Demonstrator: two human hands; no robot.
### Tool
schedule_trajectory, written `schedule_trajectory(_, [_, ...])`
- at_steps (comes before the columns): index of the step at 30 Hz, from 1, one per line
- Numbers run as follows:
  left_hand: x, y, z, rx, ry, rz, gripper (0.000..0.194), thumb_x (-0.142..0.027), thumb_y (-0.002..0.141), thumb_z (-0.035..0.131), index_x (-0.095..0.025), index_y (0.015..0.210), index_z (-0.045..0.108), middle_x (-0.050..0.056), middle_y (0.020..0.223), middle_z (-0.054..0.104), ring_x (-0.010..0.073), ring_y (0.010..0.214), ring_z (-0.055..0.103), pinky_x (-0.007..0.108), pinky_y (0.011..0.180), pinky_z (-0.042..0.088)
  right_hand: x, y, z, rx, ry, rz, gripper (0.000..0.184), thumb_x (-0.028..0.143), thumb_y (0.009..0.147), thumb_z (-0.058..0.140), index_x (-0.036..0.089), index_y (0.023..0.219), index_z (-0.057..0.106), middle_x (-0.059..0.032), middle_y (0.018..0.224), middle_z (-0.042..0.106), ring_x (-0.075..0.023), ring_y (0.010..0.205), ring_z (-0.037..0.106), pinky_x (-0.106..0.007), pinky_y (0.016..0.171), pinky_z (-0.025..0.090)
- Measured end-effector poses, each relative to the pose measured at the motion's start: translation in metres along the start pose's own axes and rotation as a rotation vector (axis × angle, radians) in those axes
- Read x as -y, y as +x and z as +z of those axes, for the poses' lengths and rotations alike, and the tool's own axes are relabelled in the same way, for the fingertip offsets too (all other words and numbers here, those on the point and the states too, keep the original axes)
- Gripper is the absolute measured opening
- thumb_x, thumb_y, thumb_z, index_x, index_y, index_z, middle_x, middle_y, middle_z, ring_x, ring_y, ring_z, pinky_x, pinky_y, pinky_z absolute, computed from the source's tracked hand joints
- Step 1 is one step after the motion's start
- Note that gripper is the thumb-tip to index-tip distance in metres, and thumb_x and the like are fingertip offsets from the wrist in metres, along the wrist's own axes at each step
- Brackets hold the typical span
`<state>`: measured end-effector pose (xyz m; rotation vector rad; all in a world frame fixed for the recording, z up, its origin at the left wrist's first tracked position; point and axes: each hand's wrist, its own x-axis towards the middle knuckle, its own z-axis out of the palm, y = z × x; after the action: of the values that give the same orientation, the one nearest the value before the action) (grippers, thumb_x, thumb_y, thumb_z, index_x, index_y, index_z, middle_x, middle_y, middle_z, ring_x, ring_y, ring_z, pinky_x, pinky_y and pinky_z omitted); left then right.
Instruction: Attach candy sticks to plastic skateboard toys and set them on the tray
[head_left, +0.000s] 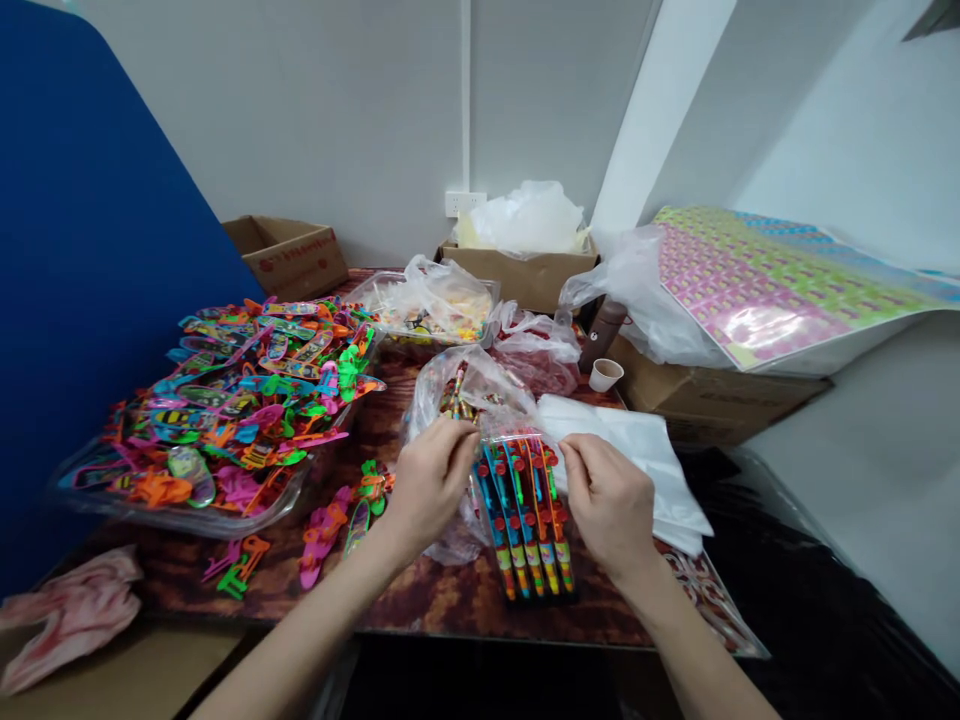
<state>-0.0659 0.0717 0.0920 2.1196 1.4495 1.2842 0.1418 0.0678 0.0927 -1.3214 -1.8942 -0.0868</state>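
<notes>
A clear plastic bag packed with a row of toy skateboards in blue, green and orange hangs between my hands, above the front of the table. Red wheels show along the boards, and yellow-patterned ends line the bottom. My left hand pinches the bag's top left corner. At the top right corner, the fingers of my right hand are closed on the same bag. Just behind my left hand sits an open plastic bag of small patterned pieces. Loose toy skateboards lie to the left.
A clear tub heaped with toy skateboards stands left. Flat white bags lie right, near a paper cup and dark bottle. Cardboard boxes line the back. Printed sheets lie far right; a pink cloth lies front left.
</notes>
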Motion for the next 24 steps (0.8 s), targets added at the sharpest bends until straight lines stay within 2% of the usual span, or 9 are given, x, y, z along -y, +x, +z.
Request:
schedule_trajectory(3, [0.001,-0.03,0.014,-0.057,-0.425,-0.343,0.022,-0.032,0.096,0.041,-0.019,0.107,0.056,0.002,0.083,0.06,0.0129,0.065,0.058,0.024,0.056,0.049,0.003,0.0,0.002,0.011,0.077,0.048,0.02,0.022,0.096,0.042,0.017,0.085,0.059,-0.0027,0.076,0.061,-0.0163,0.07,0.057,-0.028,0.065,0.037])
schedule_trajectory(4, [0.0,-0.039,0.021,-0.038,-0.523,-0.415,0.023,-0.033,0.095,0.044,-0.018,0.109,0.054,0.003,0.086,0.061,0.0126,0.064,0.058,0.024,0.055,0.05,0.005,0.0,0.002,0.023,0.114,0.073,0.021,0.022,0.096,0.042,0.018,0.085,0.059,-0.0023,0.076,0.061,-0.0159,0.069,0.057,-0.028,0.065,0.038])
schedule_trajectory(6, [-0.003,-0.052,0.032,0.004,-0.605,-0.469,0.025,-0.034,0.092,0.048,-0.018,0.111,0.053,0.003,0.087,0.061,0.0131,0.065,0.059,0.024,0.055,0.051,0.008,0.001,0.002,0.058,0.201,0.136,0.02,0.024,0.095,0.043,0.019,0.086,0.06,-0.0012,0.076,0.061,-0.015,0.067,0.056,-0.027,0.065,0.038])
schedule_trajectory(10, [-0.01,-0.055,0.039,0.045,-0.464,-0.401,0.021,-0.03,0.091,0.05,-0.019,0.109,0.055,0.003,0.091,0.062,0.0135,0.073,0.059,0.024,0.06,0.048,0.008,0.008,-0.005,0.169,0.382,0.266,0.018,0.027,0.093,0.046,0.02,0.085,0.06,0.0002,0.076,0.061,-0.0146,0.067,0.055,-0.025,0.063,0.039])
schedule_trajectory(13, [-0.013,-0.046,0.034,0.112,-0.3,-0.335,0.012,-0.024,0.091,0.047,-0.018,0.092,0.057,0.002,0.086,0.062,0.0135,0.073,0.057,0.024,0.062,0.043,0.002,0.015,-0.013,0.288,0.465,0.297,0.019,0.03,0.092,0.046,0.02,0.083,0.058,0.0007,0.071,0.057,-0.0145,0.065,0.052,-0.024,0.059,0.038])
schedule_trajectory(16, [-0.017,-0.042,0.031,0.114,-0.128,-0.31,0.015,-0.019,0.09,0.044,-0.018,0.076,0.051,0.0,0.074,0.058,0.0137,0.069,0.054,0.025,0.062,0.037,-0.003,0.019,-0.021,0.364,0.47,0.314,0.019,0.033,0.091,0.047,0.02,0.082,0.058,0.0027,0.063,0.05,-0.0137,0.059,0.047,-0.024,0.057,0.036])
schedule_trajectory(21, [-0.02,-0.053,0.031,0.137,-0.087,-0.302,0.021,-0.019,0.092,0.039,-0.019,0.072,0.044,-0.002,0.067,0.052,0.0128,0.063,0.05,0.025,0.06,0.032,-0.002,0.021,-0.025,0.388,0.417,0.33,0.019,0.034,0.091,0.047,0.021,0.081,0.058,0.0036,0.062,0.049,-0.0135,0.059,0.047,-0.024,0.057,0.035])
schedule_trajectory(24, [-0.024,-0.056,0.027,0.091,-0.095,-0.27,0.025,-0.022,0.095,0.037,-0.019,0.07,0.04,-0.001,0.067,0.049,0.0125,0.063,0.047,0.025,0.06,0.03,0.0,0.023,-0.028,0.354,0.31,0.308,0.019,0.034,0.091,0.047,0.022,0.08,0.057,0.0042,0.06,0.049,-0.0137,0.058,0.048,-0.025,0.058,0.034])
